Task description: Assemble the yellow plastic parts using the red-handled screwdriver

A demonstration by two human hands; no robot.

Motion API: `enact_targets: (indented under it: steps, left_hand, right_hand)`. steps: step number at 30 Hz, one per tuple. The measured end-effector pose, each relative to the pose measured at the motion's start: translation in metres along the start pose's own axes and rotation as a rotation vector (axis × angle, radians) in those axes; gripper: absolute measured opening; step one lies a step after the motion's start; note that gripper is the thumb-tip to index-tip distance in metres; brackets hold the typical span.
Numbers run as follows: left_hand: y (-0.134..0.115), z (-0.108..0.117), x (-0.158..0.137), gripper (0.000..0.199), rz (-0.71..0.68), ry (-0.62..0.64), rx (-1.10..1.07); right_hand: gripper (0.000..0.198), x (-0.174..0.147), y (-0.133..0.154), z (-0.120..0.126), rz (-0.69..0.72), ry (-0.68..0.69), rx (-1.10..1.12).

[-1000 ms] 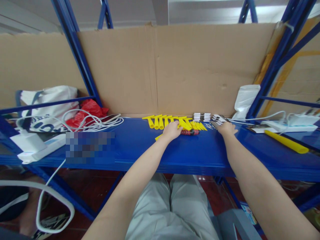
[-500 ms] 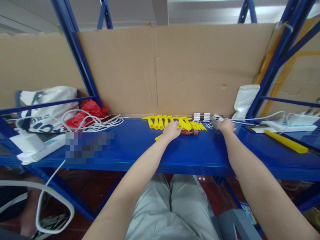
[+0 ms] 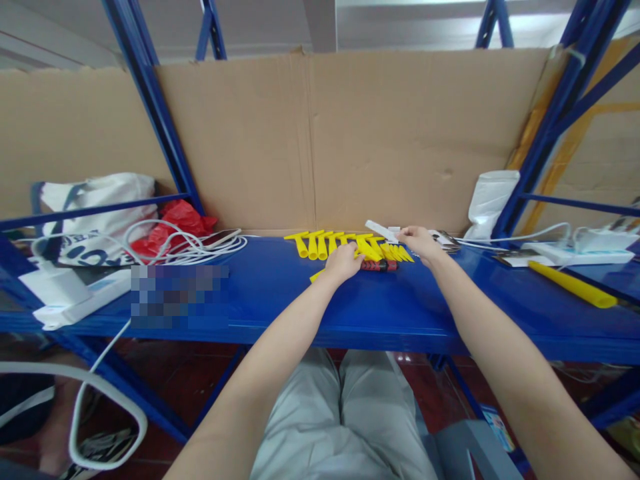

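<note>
My left hand [image 3: 344, 263] is closed around a yellow plastic tool [image 3: 316, 275], whose ends stick out past the fingers. Between the fingertips of my right hand [image 3: 421, 242] is a flat white strip [image 3: 381, 231], tilted up to the left above the bench. A row of yellow T-shaped tools [image 3: 313, 248] lies behind my left hand. Several small yellow pieces [image 3: 395, 252] lie just to their right. A red and black handle [image 3: 384, 265] rests in front of those pieces. Behind the white strip, the stack of white pieces is mostly hidden.
A cardboard sheet [image 3: 390, 140] stands behind the blue bench [image 3: 280, 300]. On the right are a white bag [image 3: 493, 203], a power strip [image 3: 580, 252] and a yellow tube [image 3: 573, 283]. White cables [image 3: 200, 248], a red bag [image 3: 180, 223] and another power strip [image 3: 110, 293] lie left.
My right hand has moved left from the small items at the right and now holds up the white strip. My left hand has hardly moved.
</note>
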State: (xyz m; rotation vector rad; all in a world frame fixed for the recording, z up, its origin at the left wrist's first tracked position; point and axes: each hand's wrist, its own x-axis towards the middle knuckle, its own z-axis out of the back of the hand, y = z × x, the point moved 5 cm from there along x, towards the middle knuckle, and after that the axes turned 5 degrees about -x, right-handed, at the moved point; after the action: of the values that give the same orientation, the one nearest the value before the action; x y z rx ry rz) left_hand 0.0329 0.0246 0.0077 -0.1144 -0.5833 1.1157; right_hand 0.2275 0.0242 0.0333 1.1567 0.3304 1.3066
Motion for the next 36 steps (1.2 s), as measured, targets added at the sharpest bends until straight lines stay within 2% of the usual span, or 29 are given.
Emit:
enact_targets:
  steps: [4,7,17,22,26,36]
  left_hand:
    - [-0.001,0.001,0.000,0.030,-0.008,-0.018,0.014]
    - [-0.001,0.001,0.000,0.031,-0.011,-0.025,0.026]
    - [0.000,0.002,0.001,0.034,-0.007,-0.064,0.003]
    - [-0.002,0.006,-0.001,0.045,-0.042,-0.078,-0.006]
    - [-0.004,0.005,-0.002,0.044,-0.101,-0.053,0.023]
    - [-0.003,0.003,-0.003,0.047,-0.114,0.022,0.130]
  right_hand:
    - [0.018,-0.011,0.007,-0.022,0.021,0.191,0.029]
    - [0.018,-0.016,0.009,-0.029,0.033,0.262,-0.010]
    - [0.014,-0.024,0.013,-0.032,-0.017,0.352,-0.079]
    - [0.016,-0.023,0.009,-0.034,-0.022,0.382,-0.076]
    - [0.016,-0.022,0.008,-0.035,-0.032,0.387,-0.078]
    - [0.014,-0.021,0.008,-0.034,-0.042,0.365,-0.071]
